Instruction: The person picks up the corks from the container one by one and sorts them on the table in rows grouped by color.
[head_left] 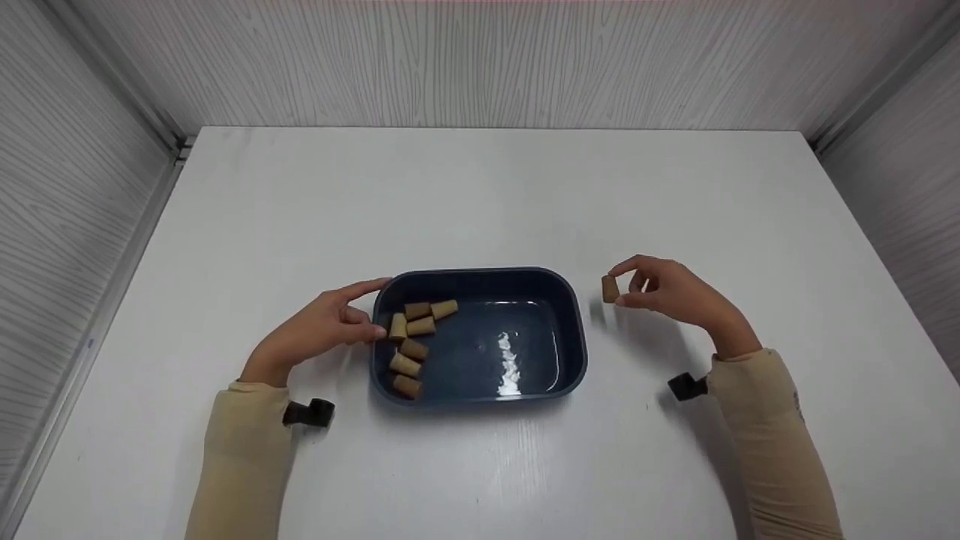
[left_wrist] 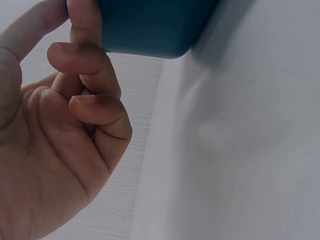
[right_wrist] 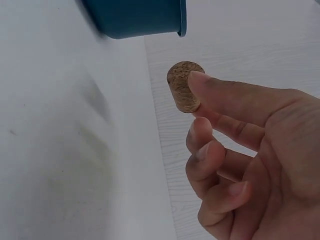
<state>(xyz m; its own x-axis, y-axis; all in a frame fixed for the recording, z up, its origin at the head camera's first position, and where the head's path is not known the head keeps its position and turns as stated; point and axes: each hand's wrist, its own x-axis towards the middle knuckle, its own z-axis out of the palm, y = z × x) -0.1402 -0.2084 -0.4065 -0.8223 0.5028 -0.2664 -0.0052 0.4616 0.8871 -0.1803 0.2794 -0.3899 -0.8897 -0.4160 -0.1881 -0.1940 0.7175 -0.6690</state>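
Thumb and forefinger of my right hand [head_left: 671,292] pinch a brown tapered cork stopper [right_wrist: 184,87], held off the right side of a dark blue rectangular tub [head_left: 480,401]. Its other fingers curl loosely beneath, as the right wrist view shows. My left hand [head_left: 319,326] touches the tub's left side, thumb and forefinger spread along the rim, the remaining fingers bent. Inside the tub, several cork stoppers [head_left: 405,365] lie bunched on the left, some tan, some darker brown. In the left wrist view the tub's outer wall [left_wrist: 145,30] hides where the fingertips end.
The tub stands on a white table [head_left: 480,195]. Pale wood-grain panels [head_left: 480,64] rise behind the table and along both sides. Black camera mounts [head_left: 321,412] stick out from both sleeved wrists.
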